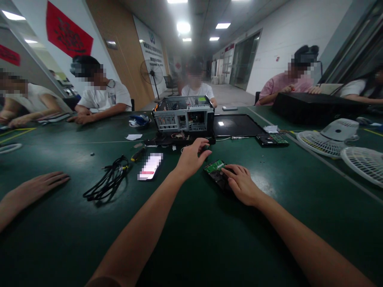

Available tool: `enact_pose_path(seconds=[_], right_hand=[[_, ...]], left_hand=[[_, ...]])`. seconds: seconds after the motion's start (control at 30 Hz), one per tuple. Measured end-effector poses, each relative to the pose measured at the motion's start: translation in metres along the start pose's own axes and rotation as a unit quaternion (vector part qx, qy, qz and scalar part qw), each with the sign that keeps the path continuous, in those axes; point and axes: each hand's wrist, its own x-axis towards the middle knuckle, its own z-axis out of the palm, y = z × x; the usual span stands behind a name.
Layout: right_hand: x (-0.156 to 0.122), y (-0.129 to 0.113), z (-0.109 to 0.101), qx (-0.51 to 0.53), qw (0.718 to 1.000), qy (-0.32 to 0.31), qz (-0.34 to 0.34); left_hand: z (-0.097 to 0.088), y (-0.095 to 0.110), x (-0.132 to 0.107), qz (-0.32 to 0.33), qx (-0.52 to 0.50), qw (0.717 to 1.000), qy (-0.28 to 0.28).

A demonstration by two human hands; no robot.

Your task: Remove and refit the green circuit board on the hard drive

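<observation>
A hard drive (216, 166) with a green circuit board lies on the table in front of me. My right hand (243, 186) grips its right side, with the index finger reaching over the board. My left hand (194, 157) is raised a little to the left of the drive, thumb and fingers apart, and nothing shows between them. Just beyond that hand stands an opened computer case (182, 121), its metal frame turned toward me. A screwdriver with a yellow-and-black handle (138, 154) lies left of my left hand, near a lit phone (150, 166).
A coiled black cable (109, 179) lies to the left, near another person's hand (38, 185). Behind the drive are a flat black screen (236, 125) and a second drive (272, 139). White fan parts (329, 137) stand at the right. Several people sit around the table.
</observation>
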Motion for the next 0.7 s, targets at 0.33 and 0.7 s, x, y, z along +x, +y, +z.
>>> enact_pose_path(seconds=[0.33, 0.7], right_hand=[[0.0004, -0.0017, 0.0044, 0.003, 1.0, 0.017, 0.004], [0.0012, 0.0004, 0.0065, 0.01, 1.0, 0.02, 0.003]], left_hand=[[-0.0081, 0.0055, 0.0036, 0.041, 0.064, 0.997, 0.01], [-0.0049, 0.0091, 0.0033, 0.023, 0.018, 1.0, 0.004]])
